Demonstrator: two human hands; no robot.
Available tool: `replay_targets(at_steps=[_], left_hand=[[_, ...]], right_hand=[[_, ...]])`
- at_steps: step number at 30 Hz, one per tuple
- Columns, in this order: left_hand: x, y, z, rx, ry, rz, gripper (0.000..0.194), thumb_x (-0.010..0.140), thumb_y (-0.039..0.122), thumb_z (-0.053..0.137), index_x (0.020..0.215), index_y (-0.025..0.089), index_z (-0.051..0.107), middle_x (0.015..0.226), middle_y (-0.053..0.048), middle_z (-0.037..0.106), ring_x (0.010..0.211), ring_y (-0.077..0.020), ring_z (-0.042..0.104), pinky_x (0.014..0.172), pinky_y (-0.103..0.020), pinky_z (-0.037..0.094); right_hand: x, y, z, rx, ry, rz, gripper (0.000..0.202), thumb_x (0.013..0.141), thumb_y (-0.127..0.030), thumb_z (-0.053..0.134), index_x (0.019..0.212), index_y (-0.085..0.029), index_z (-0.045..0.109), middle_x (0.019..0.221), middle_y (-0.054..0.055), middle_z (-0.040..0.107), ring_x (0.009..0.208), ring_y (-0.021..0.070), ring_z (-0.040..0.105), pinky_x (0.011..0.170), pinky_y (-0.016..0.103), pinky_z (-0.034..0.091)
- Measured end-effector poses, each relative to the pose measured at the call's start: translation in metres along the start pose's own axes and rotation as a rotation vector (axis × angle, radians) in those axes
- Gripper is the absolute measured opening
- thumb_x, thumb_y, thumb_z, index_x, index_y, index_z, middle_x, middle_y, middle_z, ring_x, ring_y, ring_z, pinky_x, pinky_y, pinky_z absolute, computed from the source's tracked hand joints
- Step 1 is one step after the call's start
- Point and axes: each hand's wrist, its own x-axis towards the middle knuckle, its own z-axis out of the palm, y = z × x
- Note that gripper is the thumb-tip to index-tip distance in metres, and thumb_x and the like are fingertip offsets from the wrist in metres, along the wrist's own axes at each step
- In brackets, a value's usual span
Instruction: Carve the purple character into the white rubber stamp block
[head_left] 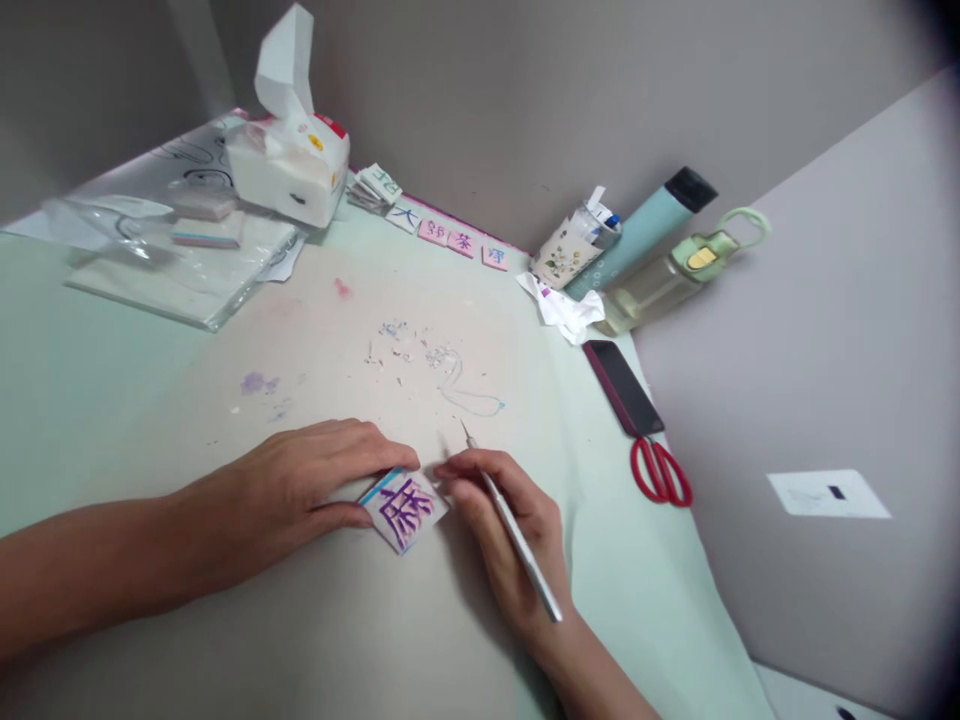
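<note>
A small square block (405,512) with a purple character and blue edges lies low in the middle of the head view. My left hand (322,475) grips it from the left between thumb and fingers. Just to its right, my right hand (510,530) is closed around a thin silver carving tool (523,547). The tool's tip points up and away, off the block. Fingertips of my right hand are close to the block's right corner; whether they touch it is unclear. Beyond the hands, small shavings (439,356) and purple smudges mark the pale work surface (337,350).
Along the back stand a tissue pack (289,165), several character tiles (461,240), a pen cup (566,250) and two bottles (667,275). A phone (624,388) and red scissors (660,472) lie at the right. Wrapped sheets (187,275) with blocks lie back left.
</note>
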Motion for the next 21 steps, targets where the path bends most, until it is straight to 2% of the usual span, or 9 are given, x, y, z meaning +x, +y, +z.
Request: replay_targets(at_steps=[3, 5, 10, 16, 21], left_hand=[[0.000, 0.001, 0.001, -0.060, -0.008, -0.046, 0.033, 0.104, 0.027, 0.058, 0.135, 0.037, 0.062, 0.123, 0.001, 0.072, 0.112, -0.0196, 0.070, 0.094, -0.025, 0.052], [0.001, 0.001, 0.002, -0.093, 0.012, -0.090, 0.038, 0.103, 0.029, 0.058, 0.139, 0.039, 0.060, 0.126, 0.001, 0.072, 0.113, -0.0198, 0.071, 0.097, -0.026, 0.054], [0.000, -0.002, -0.001, -0.128, 0.181, -0.191, 0.054, 0.099, 0.044, 0.064, 0.150, 0.035, 0.050, 0.128, -0.005, 0.073, 0.111, -0.0246, 0.074, 0.101, -0.039, 0.058], [-0.003, 0.009, -0.008, -0.113, 0.179, -0.189, 0.050, 0.099, 0.040, 0.062, 0.147, 0.030, 0.053, 0.128, -0.008, 0.074, 0.117, -0.0273, 0.073, 0.107, -0.045, 0.057], [-0.004, 0.011, -0.008, -0.108, 0.164, -0.166, 0.052, 0.097, 0.035, 0.063, 0.148, 0.029, 0.052, 0.131, -0.011, 0.074, 0.118, -0.0287, 0.073, 0.107, -0.047, 0.057]], right_hand=[[0.001, -0.005, 0.005, 0.065, -0.070, 0.061, 0.014, 0.085, -0.028, 0.083, 0.094, -0.022, 0.073, 0.080, 0.000, 0.071, 0.068, 0.0145, 0.062, 0.064, 0.025, 0.051], [0.002, -0.007, 0.007, 0.159, -0.066, 0.107, 0.019, 0.081, -0.029, 0.086, 0.089, -0.022, 0.070, 0.078, -0.001, 0.068, 0.066, 0.0135, 0.060, 0.062, 0.025, 0.051], [0.005, -0.011, 0.005, 0.405, -0.009, 0.196, 0.033, 0.072, -0.036, 0.094, 0.089, -0.021, 0.069, 0.086, 0.001, 0.070, 0.071, 0.0146, 0.065, 0.063, 0.025, 0.058], [0.004, -0.012, 0.000, 0.491, -0.020, 0.134, 0.033, 0.072, -0.035, 0.096, 0.089, -0.021, 0.071, 0.088, 0.001, 0.070, 0.075, 0.0142, 0.066, 0.069, 0.026, 0.060], [0.004, -0.008, -0.001, 0.511, -0.011, 0.095, 0.035, 0.071, -0.037, 0.096, 0.089, -0.022, 0.071, 0.092, 0.002, 0.071, 0.083, 0.0175, 0.068, 0.072, 0.027, 0.061]])
